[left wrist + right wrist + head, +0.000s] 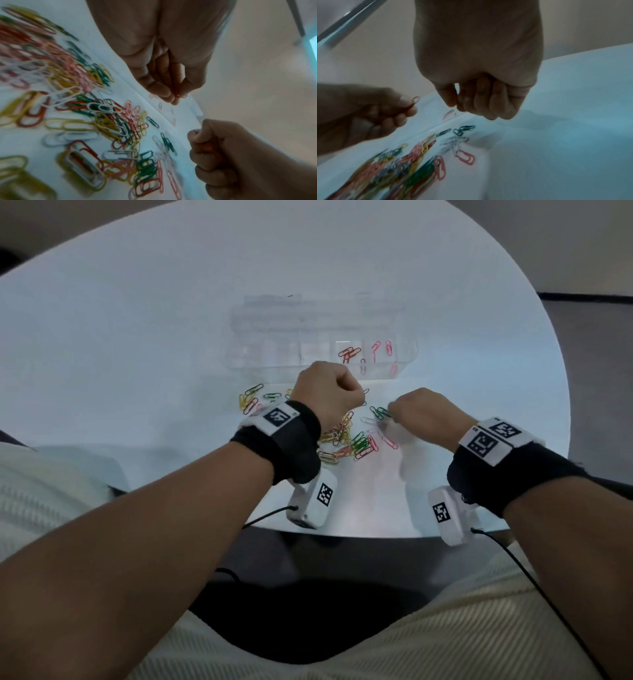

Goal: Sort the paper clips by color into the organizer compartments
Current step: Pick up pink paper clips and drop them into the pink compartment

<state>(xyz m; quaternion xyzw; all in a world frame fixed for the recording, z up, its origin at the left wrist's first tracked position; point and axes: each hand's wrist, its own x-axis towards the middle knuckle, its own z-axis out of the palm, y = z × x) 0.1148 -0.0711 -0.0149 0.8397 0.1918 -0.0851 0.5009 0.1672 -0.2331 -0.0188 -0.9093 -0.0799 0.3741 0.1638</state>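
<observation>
Mid-sort at the white bench [137, 344]: my left hand [327, 392] is curled, pinching a red clip [414, 100] between thumb and fingers just short of the clear organizer [318, 344]. My right hand [419, 412] is also curled, fingertips drawn together over the green clips [380, 413] at the pile's edge; the wrist views hint at something reddish inside its fist, but I cannot tell whether it holds a clip. The mixed pile [342, 436] of yellow, green, red, pink and white clips lies on the bench between my wrists and the organizer. Only the right-hand compartments hold anything: red clips [349, 354] in one, pink clips [387, 348] in the next. By my reckoning the job is barely begun. Next, my left hand should reach over the near wall and release above the red compartment, not the pink.
</observation>
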